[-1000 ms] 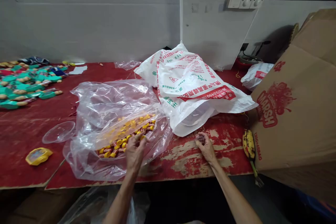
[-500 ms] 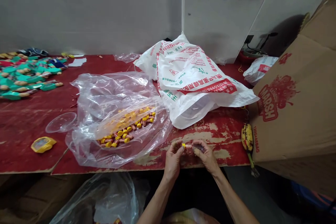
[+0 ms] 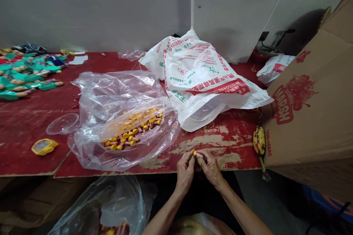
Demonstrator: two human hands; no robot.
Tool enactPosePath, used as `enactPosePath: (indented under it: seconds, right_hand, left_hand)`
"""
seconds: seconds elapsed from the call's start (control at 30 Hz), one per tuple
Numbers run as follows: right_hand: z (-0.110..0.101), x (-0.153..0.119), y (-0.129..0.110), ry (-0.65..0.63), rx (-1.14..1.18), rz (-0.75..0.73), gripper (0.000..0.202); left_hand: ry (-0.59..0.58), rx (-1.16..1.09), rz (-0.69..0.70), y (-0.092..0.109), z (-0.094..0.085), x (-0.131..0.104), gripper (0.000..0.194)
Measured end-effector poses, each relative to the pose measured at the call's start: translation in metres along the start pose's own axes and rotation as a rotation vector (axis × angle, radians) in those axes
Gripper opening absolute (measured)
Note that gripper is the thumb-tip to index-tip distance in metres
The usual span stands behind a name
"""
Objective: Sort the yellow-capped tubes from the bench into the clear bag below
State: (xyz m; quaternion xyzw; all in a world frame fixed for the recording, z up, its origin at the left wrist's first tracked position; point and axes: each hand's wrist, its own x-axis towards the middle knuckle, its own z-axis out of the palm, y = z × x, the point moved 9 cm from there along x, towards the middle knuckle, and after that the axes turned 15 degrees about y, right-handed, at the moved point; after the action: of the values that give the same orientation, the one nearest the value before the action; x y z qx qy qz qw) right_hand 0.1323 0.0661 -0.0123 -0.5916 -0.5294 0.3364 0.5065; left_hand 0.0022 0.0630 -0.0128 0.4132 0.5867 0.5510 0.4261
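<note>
A tiny bottle with a yellow cap and a reddish patterned body (image 3: 199, 155) is held level between both hands, above the front edge of the red table (image 3: 209, 139). Fingertips of my left hand (image 3: 185, 172) pinch it at the yellow cap end. My right hand (image 3: 211, 169) grips the body end, covering much of it. To the left, many similar yellow-capped bottles (image 3: 129, 140) lie in a clear plastic bag (image 3: 110, 95) spread on the table.
A white printed sack (image 3: 204, 73) lies behind my hands. On the right stand a large cardboard box (image 3: 317, 117) and a banana (image 3: 259, 141). Leftward are a yellow object (image 3: 44, 147), a clear lid (image 3: 63, 124) and a teal pile (image 3: 27, 75). Below hangs another plastic bag (image 3: 118, 198).
My hands have drawn closer together around the little bottle, the right one shifting left. The view has tipped slightly downward, showing more of the lower bag's contents.
</note>
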Motion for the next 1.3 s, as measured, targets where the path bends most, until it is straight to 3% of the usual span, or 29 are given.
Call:
enactPosePath:
  seconds: [0.13, 0.23, 0.33, 0.4, 0.5, 0.6, 0.67, 0.73, 0.83, 0.9, 0.97, 1.1, 1.2, 1.3]
  right_hand:
    - [0.006, -0.004, 0.014, 0.037, 0.073, 0.128, 0.040]
    - [0.010, 0.002, 0.027, -0.065, 0.080, 0.257, 0.047]
    - [-0.006, 0.021, 0.023, -0.140, -0.061, 0.199, 0.050]
    - [-0.020, 0.035, 0.010, -0.183, -0.299, 0.012, 0.041]
    - [-0.028, 0.045, 0.004, -0.282, -0.866, -0.231, 0.028]
    - [-0.023, 0.045, 0.010, -0.348, -1.231, -0.334, 0.025]
    - [-0.016, 0.044, 0.009, -0.362, -1.268, -0.353, 0.027]
    - [-0.013, 0.046, 0.009, -0.376, -1.235, -0.330, 0.030]
    - [-0.015, 0.053, 0.009, -0.408, -0.988, -0.279, 0.035]
    - [-0.026, 0.064, 0.009, -0.322, -0.760, -0.259, 0.037]
    - [-0.046, 0.076, 0.014, -0.155, -0.641, -0.262, 0.038]
    - [-0.071, 0.084, 0.021, 0.098, -0.793, -0.417, 0.037]
    - [-0.067, 0.095, 0.013, 0.167, -0.938, -0.488, 0.037]
    - [-0.044, 0.122, -0.004, 0.138, -0.953, -0.453, 0.036]
  left_hand:
    - [-0.029, 0.020, 0.013, 0.005, 0.001, 0.006, 0.032]
    - [-0.031, 0.033, 0.006, 0.009, -0.003, 0.014, 0.027]
    - [0.066, 0.080, 0.046, 0.017, -0.021, 0.019, 0.026]
    - [0.141, 0.109, 0.096, 0.024, -0.036, 0.020, 0.023]
    - [0.229, 0.172, 0.244, 0.041, -0.061, 0.023, 0.022]
    - [0.385, 0.512, 0.413, 0.061, -0.096, 0.037, 0.023]
    - [0.494, 0.757, 0.436, 0.069, -0.126, 0.053, 0.022]
    - [0.573, 0.863, 0.398, 0.074, -0.157, 0.073, 0.021]
    - [0.645, 0.954, 0.341, 0.072, -0.191, 0.104, 0.025]
    - [0.634, 1.156, 0.269, 0.062, -0.201, 0.123, 0.029]
    - [0.560, 1.338, 0.219, 0.050, -0.203, 0.136, 0.032]
    - [0.487, 1.367, 0.168, 0.040, -0.204, 0.138, 0.031]
    - [0.509, 1.333, 0.115, 0.038, -0.208, 0.134, 0.033]
    - [0.563, 1.213, 0.079, 0.037, -0.212, 0.132, 0.033]
